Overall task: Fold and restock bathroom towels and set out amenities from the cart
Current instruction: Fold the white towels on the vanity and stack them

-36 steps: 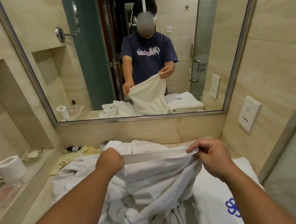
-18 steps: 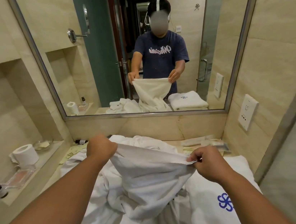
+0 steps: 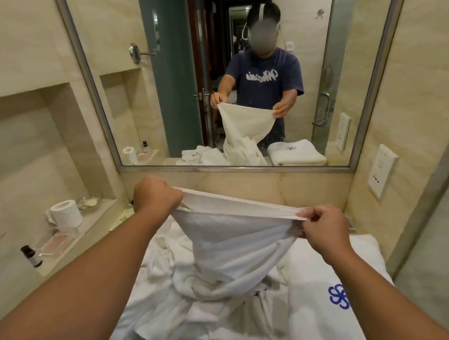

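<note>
I hold a white towel (image 3: 235, 242) up over the counter by its top hem. My left hand (image 3: 156, 196) grips one corner in a fist, raised toward the mirror. My right hand (image 3: 322, 231) pinches the other corner, lower and nearer to me. The towel's body hangs down into a heap of crumpled white towels (image 3: 183, 298) on the counter. To the right lies a folded white towel with a blue logo (image 3: 337, 297).
A ledge on the left carries a toilet roll (image 3: 65, 213), a soap dish (image 3: 89, 201), a clear tray (image 3: 55, 242) and a small dark bottle (image 3: 31, 255). The mirror (image 3: 175, 62) ahead reflects a person. A wall socket (image 3: 382, 169) and a glass panel (image 3: 447, 226) are on the right.
My left hand has lifted its corner higher and farther toward the mirror, so the hem now slopes down to my right hand. More of the towel is raised off the heap.
</note>
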